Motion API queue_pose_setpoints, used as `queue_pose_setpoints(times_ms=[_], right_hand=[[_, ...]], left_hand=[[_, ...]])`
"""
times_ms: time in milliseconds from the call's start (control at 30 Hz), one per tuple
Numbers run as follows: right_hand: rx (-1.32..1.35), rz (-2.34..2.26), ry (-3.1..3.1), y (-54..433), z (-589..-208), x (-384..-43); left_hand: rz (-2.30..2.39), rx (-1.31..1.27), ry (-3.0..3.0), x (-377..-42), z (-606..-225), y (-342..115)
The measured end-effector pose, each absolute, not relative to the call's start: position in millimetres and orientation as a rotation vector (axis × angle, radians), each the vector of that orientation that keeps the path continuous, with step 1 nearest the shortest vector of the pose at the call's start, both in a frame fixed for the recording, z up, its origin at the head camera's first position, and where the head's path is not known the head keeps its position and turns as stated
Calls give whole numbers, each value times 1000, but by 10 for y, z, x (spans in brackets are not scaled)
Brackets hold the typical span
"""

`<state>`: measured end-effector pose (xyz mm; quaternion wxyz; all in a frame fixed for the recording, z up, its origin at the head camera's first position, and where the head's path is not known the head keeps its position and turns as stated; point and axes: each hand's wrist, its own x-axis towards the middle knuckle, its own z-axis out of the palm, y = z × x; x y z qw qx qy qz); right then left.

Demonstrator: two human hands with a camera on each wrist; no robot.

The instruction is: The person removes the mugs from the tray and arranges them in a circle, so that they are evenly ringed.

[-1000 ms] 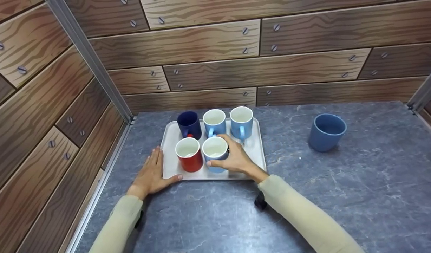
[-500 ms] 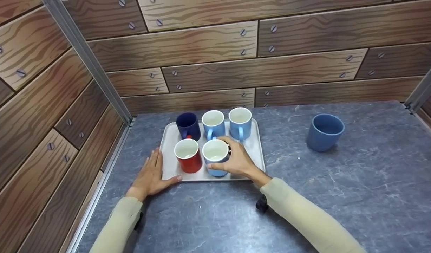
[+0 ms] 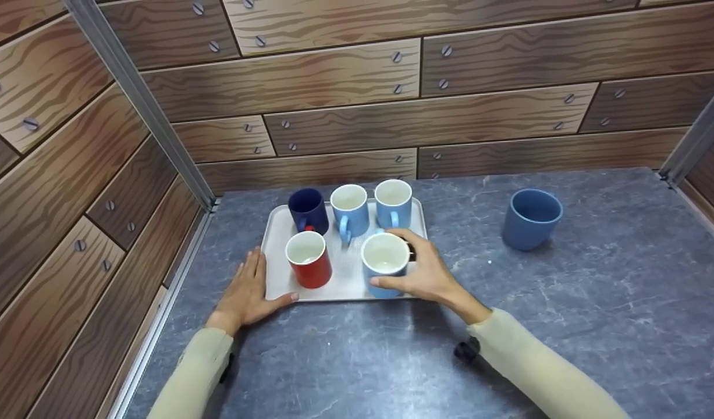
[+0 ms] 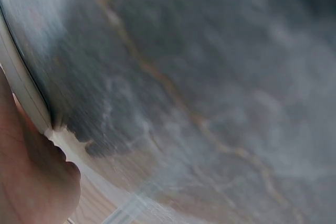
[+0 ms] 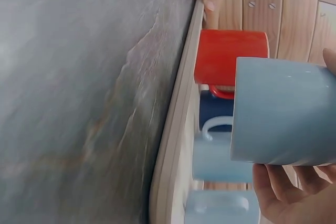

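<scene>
My right hand grips a light blue mug with a white inside between thumb and fingers. In the right wrist view, the underside of this mug stands apart from the white tray, over its front right part. My left hand lies at the tray's front left corner, fingers straight along the left side and thumb at the front edge. A red mug stands on the tray's front left. Behind it is a navy mug, with two light blue mugs to its right.
A larger blue cup stands on the grey marbled table, well right of the tray. Wood-patterned walls close off the back and left. A metal post marks the back left corner.
My right hand has lifted the light blue mug slightly and carried it right, away from the red mug. The left hand has stayed at the tray corner. The head view has shifted slightly.
</scene>
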<state>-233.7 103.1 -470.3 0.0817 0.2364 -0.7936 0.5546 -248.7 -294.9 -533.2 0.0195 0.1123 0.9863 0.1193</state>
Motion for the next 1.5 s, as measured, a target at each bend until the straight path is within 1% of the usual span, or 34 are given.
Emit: queue_pose_setpoints(times_ms=[867,1033,1500], right_hand=[[557,1544,-2322,2288,-4667,-1884],[484,1481,-2327,2567,-4670,-1801],[246,1324,-2382,3333,-4788,-1812]], left_hand=[[376,346,3069,-2477,-5328,-2949],[388,357,3075,-2477,-5323,-2944],[396,364,3068,-2482,-5335,-2944]])
